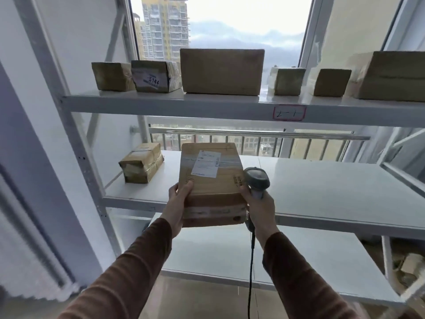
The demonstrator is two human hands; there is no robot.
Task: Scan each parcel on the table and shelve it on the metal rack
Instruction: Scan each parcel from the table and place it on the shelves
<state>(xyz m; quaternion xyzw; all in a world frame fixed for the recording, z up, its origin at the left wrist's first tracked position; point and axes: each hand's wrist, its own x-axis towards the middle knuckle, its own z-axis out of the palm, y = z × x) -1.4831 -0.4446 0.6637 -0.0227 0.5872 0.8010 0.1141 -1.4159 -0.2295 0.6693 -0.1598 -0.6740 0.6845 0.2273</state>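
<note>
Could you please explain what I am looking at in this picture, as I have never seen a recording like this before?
There is no machine here: a person wears a camera on the head, so you look forward and down along their two brown sleeves. The left hand and the right hand together hold a cardboard parcel with a white shipping label on top. The right hand also grips a corded barcode scanner. In front stands a white metal rack before a window. Its upper shelf carries six cardboard parcels in a row; the middle shelf has one small taped parcel at the left. The held parcel hovers over that middle shelf's front edge, not yet set down.
</note>
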